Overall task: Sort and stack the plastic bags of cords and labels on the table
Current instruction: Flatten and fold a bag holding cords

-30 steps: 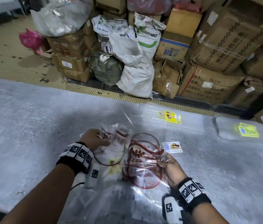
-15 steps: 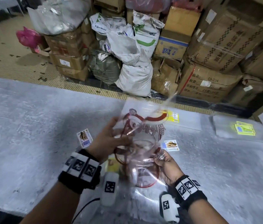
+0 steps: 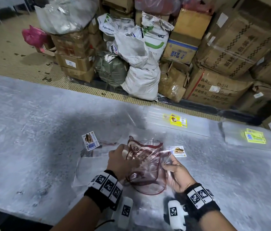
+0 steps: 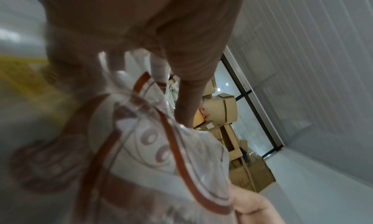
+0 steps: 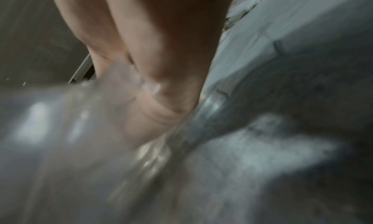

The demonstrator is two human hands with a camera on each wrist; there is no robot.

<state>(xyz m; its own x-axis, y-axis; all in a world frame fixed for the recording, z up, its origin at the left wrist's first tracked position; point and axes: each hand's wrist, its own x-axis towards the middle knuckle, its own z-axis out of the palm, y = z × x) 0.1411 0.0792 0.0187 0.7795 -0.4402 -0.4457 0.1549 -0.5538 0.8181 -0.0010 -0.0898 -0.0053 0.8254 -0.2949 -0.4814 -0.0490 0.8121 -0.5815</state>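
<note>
- Plastic bags are the matter here: a clear plastic bag printed with dark red loops (image 3: pixel 145 158) is held just above the grey speckled bench (image 3: pixel 31 139), near its near edge, over more clear bags with red loops (image 3: pixel 148 189) lying flat beneath.
- The left hand (image 3: pixel 120 161) grips the bag's left side, with the fingers (image 4: pixel 187 100) curled down onto the film; the left wrist view shows the red print right under them.
- The right hand (image 3: pixel 175 176) pinches the bag's right edge, thumb on top; the right wrist view is blurred, so how firm that pinch is I cannot tell.
- Judged from this, the step in hand is laying the bag flat onto the pile below.
- To do it well, pull the two edges gently apart so the film goes taut, then lower it with the red loops lined up with those underneath.
- Press the air out from the middle towards the edges; slick film probably slides, so keep one hand down while the other lets go.
- Keep clear of the small white label with a brown picture (image 3: pixel 90 141) on the left and the like white label (image 3: pixel 178 151) just right of the bag, or they may be dragged under.
- The clear sleeves with a yellow label (image 3: pixel 178 120) at the far side and the stack of yellow labels (image 3: pixel 254 138) at the far right look like separate piles.
</note>
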